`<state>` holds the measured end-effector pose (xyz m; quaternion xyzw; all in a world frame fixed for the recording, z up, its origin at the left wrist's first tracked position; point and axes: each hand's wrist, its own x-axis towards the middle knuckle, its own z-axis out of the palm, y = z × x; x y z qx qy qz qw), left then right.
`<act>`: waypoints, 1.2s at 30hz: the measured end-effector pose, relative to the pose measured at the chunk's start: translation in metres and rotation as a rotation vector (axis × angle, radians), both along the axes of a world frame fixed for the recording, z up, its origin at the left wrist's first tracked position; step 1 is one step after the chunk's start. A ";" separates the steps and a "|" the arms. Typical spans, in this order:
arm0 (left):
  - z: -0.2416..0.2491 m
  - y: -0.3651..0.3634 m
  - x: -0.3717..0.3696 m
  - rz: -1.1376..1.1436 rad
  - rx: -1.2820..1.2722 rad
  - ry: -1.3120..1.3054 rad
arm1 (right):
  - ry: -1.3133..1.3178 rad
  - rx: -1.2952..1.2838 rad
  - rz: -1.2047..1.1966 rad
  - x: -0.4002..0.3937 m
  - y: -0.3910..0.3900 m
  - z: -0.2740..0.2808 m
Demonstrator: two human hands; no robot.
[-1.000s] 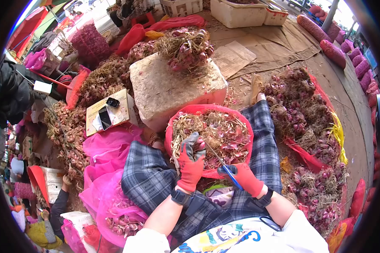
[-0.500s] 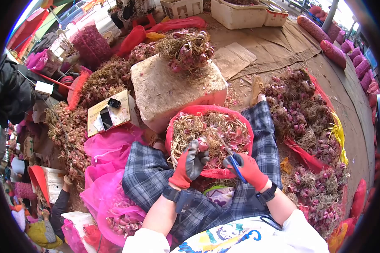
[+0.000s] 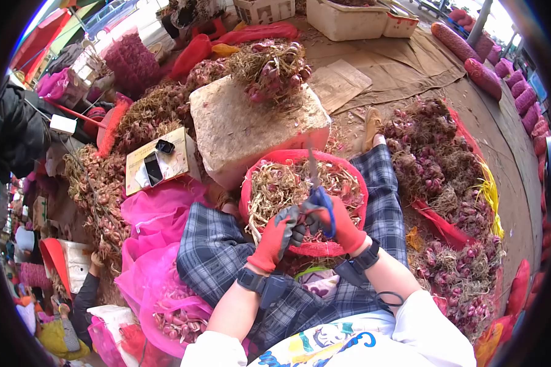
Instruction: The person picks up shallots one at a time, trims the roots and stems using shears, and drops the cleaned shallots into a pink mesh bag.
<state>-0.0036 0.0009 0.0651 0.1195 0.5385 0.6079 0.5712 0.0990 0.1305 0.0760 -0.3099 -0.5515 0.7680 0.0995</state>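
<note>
My left hand, in a red and grey glove, is closed over the near rim of a red mesh bag standing between my knees. Its fingers meet those of my right hand, and whatever they hold is hidden. Closed round the blue handles of a pair of scissors, my right hand wears a matching glove. The scissor blades point away from me over the bag and are blurred. Dry stalks and root trimmings fill the bag.
A foam box carrying a bunch of shallots stands ahead. Shallots in heaps lie to the right. On the left are a carton with a phone, and pink mesh bags.
My right hand has moved left and up to meet my left hand, swinging the scissors to point away from me. The shallot seen in my left fingers no longer shows.
</note>
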 end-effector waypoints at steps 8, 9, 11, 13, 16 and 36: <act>-0.006 0.005 -0.002 0.031 -0.162 -0.105 | 0.200 0.228 -0.130 0.011 0.002 0.001; -0.007 0.003 0.000 0.017 -0.129 -0.045 | 0.268 0.304 -0.107 0.009 -0.002 0.009; -0.012 0.002 0.002 -0.016 -0.056 0.085 | 0.210 0.339 -0.027 0.006 -0.003 0.000; -0.011 0.000 0.004 0.040 0.014 0.085 | 0.213 0.212 0.014 0.005 -0.002 -0.006; -0.018 -0.005 0.003 0.032 0.093 -0.013 | 0.168 0.048 -0.036 0.007 0.007 -0.016; -0.007 -0.004 -0.008 0.223 0.266 -0.325 | -0.334 1.332 0.172 0.084 0.009 0.009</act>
